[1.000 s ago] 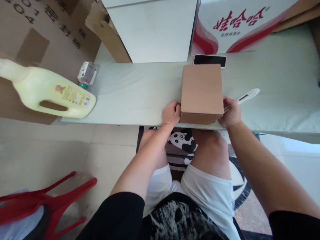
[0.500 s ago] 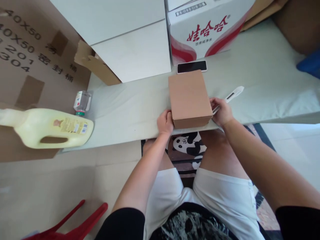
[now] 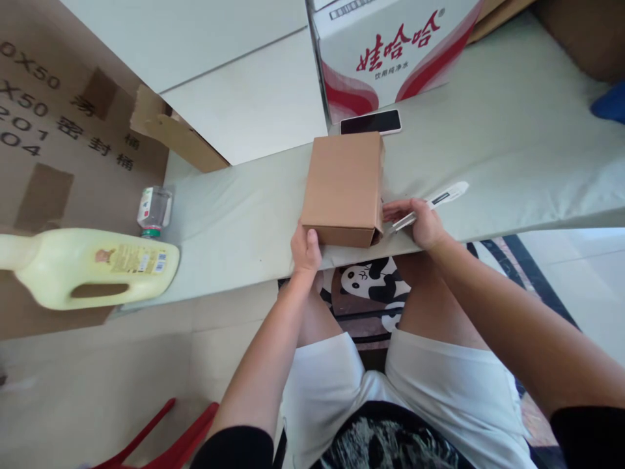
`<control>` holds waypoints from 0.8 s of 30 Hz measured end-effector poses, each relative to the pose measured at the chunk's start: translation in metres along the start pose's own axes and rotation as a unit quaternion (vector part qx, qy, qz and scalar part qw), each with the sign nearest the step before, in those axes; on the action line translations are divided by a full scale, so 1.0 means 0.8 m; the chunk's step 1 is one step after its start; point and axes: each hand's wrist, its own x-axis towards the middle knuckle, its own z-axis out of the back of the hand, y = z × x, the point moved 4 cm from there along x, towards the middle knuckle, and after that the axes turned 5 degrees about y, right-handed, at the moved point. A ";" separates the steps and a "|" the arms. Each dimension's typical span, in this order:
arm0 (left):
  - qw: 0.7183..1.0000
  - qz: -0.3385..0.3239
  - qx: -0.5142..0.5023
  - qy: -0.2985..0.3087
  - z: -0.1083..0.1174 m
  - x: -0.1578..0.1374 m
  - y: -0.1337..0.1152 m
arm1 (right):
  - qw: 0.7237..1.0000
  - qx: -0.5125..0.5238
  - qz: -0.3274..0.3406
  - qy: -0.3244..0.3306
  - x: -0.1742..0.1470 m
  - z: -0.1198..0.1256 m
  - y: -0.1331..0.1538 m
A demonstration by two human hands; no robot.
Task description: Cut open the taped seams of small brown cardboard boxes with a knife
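Observation:
A small brown cardboard box (image 3: 344,179) rests near the front edge of the cloth-covered table. Gripping its front left corner is my left hand (image 3: 306,249), with the thumb on the front face. My right hand (image 3: 420,221) is closed around a white utility knife (image 3: 452,193), whose narrow end points toward the box's front right corner. Some fingers of that hand reach to the box's right side. At that corner the cardboard edge stands slightly apart.
Behind the box lie a phone (image 3: 371,122) and a white-and-red carton (image 3: 385,62), beside a white cabinet (image 3: 249,104). On the left are a yellow jug (image 3: 97,267), a clear bottle (image 3: 155,210) and a large carton (image 3: 73,117). A red chair (image 3: 180,446) stands lower left.
The box has turned a little and shifted left, with my left hand on it. My right hand has eased off its right side, with the knife still in it. The view has shifted slightly.

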 end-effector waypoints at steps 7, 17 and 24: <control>0.994 -0.015 0.104 0.024 -0.013 -0.005 -0.006 | 0.986 -0.020 0.046 -0.158 -0.006 0.011 0.007; 0.994 -0.025 0.098 0.028 -0.015 -0.004 -0.009 | 0.978 -0.051 0.052 -0.194 -0.007 0.015 0.013; 0.996 -0.008 0.088 0.026 -0.015 -0.005 -0.008 | 0.977 -0.139 0.034 -0.156 -0.009 0.014 0.019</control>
